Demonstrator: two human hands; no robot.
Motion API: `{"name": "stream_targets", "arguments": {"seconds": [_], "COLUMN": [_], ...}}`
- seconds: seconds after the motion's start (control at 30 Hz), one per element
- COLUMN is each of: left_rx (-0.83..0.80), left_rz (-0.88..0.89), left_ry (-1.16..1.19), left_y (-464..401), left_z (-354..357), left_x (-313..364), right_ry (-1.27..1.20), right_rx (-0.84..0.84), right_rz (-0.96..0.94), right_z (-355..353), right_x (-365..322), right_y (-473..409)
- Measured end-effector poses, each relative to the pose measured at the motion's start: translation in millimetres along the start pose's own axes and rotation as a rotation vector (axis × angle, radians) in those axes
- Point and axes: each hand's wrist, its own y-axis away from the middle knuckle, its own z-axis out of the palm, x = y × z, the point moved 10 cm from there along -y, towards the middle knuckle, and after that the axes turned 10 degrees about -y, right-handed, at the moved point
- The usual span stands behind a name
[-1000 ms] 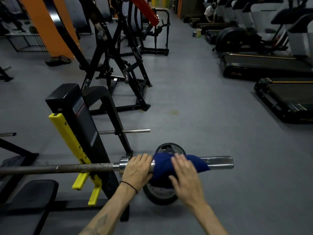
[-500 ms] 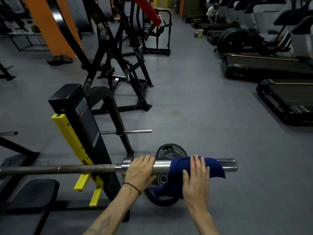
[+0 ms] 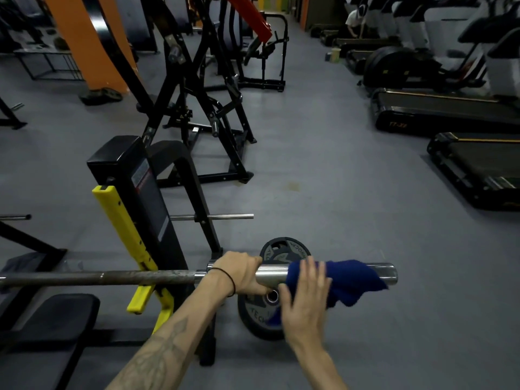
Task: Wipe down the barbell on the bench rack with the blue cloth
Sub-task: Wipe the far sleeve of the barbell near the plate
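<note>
Plainly, barbell (image 3: 140,278) lies level, left to right.

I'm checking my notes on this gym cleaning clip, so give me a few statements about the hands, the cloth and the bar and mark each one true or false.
1. The blue cloth is draped over the chrome sleeve at the barbell's right end. True.
2. The left hand grips the bar's sleeve beside the cloth. True.
3. The right hand is clenched in a fist, away from the cloth. False: its fingers are straight and press on the cloth.
4. A weight plate is loaded on the bar's sleeve. False: the plate stands on the floor below the sleeve.
5. The bar lies by a yellow hook of the rack. True.
</note>
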Motion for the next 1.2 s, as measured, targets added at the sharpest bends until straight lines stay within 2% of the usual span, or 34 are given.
{"name": "stream_targets", "arguments": {"seconds": [0.1, 0.17, 0.23, 0.3, 0.37, 0.4, 0.47, 0.53, 0.6, 0.7, 0.8, 0.87, 0.93, 1.0, 1.03, 1.13, 1.2], "left_rx": [-0.006, 0.004, 0.008, 0.005, -0.005, -0.013, -0.048, -0.111, -0.182, -0.255, -0.23, -0.198, -0.173, -0.152, -0.14, -0.097, -0.09], "left_rz": [0.019, 0.034, 0.03, 0.02, 0.018, 0.015, 0.015, 0.029, 0.049, 0.044, 0.037, 0.035, 0.036, 0.042, 0.04, 0.036, 0.036], "left_ry": [0.018, 0.032, 0.026, 0.003, -0.016, -0.019, 0.01, 0.07, 0.141, 0.155, 0.113, 0.095, 0.102, 0.118, 0.116, 0.043, 0.018], "left_y": [0.0, 3.1, 6.2, 6.8, 4.9, 3.5, 1.0, -1.5, -3.1, -3.4, -3.8, -3.9, -3.9, -2.8, -1.4, 4.4, 6.0], "left_z": [1.5, 3.5, 3.0, 0.6, -0.3, 0.0, 2.8, 6.7, 11.0, 13.5, 9.7, 8.6, 8.1, 8.3, 7.1, 0.9, -1.1], "left_x": [-0.3, -0.2, -0.5, -1.0, 0.5, 1.0, 1.5, 1.4, 1.3, -1.4, -0.8, 0.8, 0.8, 0.0, -0.4, -0.2, 1.3], "right_ry": [0.081, 0.131, 0.138, 0.098, 0.017, -0.019, 0.008, 0.109, 0.154, 0.115, 0.002, -0.042, 0.036, 0.14, 0.164, 0.115, 0.04], "right_rx": [-0.22, -0.224, -0.111, -0.003, 0.084, 0.07, -0.081, -0.223, -0.223, -0.042, 0.077, 0.009, -0.138, -0.191, -0.168, -0.028, 0.038], "right_rz": [-0.295, -0.358, -0.253, -0.071, 0.078, 0.082, -0.092, -0.311, -0.373, -0.114, 0.092, 0.029, -0.179, -0.322, -0.326, -0.107, 0.043], "right_z": [26.2, 7.8, -24.9, -40.9, -28.8, -13.8, 21.6, 30.3, 12.3, -30.6, -21.5, 3.9, 20.7, 9.9, -1.7, -33.4, -24.8], "right_x": [-33.0, -8.8, 28.2, 47.3, 33.5, 15.9, -22.5, -27.7, -3.1, 43.1, 29.7, -2.9, -22.5, -8.4, 6.4, 41.8, 30.9], "right_y": [16.5, 8.2, -5.9, -10.7, -5.8, -1.4, 14.7, 18.1, 7.7, -9.4, -3.7, 6.7, 16.4, 11.9, 5.6, -5.4, -1.4]}}
